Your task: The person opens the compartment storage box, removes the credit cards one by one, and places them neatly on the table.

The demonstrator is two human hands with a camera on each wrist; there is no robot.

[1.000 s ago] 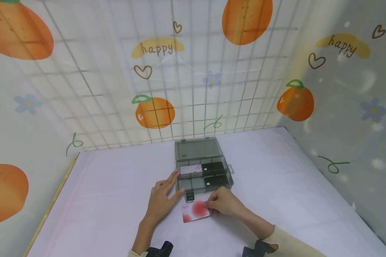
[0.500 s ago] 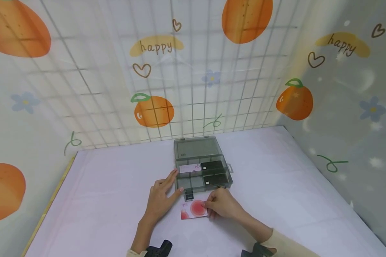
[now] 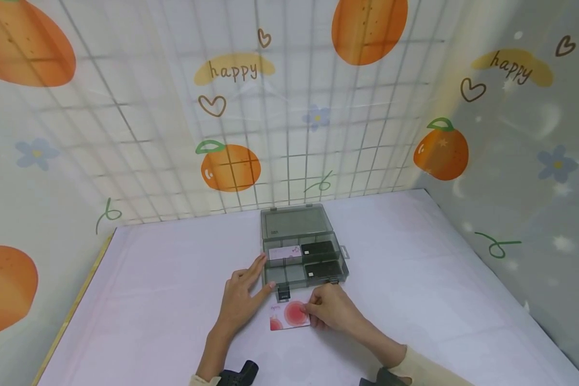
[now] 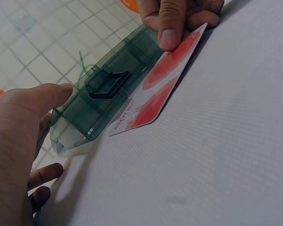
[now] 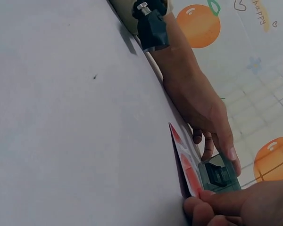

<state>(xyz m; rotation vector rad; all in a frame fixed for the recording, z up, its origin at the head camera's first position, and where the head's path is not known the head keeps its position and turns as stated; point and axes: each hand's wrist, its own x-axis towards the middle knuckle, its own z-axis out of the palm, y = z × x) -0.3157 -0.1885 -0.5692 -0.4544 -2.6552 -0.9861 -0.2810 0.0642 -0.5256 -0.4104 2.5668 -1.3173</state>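
Nearest to me is the red and white card (image 3: 287, 316). My right hand (image 3: 335, 307) pinches it at the right end: the thumb lies upon the printed face, the other fingers are curled at the edge. Most of the card reaches out to the left of these fingers, and its held end is slightly raised from the white table (image 3: 140, 300). My left hand (image 3: 241, 300) has thumb and fingers spread, the thumb at the front left corner of the grey box (image 3: 295, 275), the fingertips at its left wall. The card is just before the box's dark latch (image 3: 283, 293); whether they touch, I cannot tell. Inside, two dark blocks (image 3: 323, 269) occupy the right side, and a pale patterned piece (image 3: 283, 252) the back left. Farther, the lid (image 3: 296, 222) is folded back.
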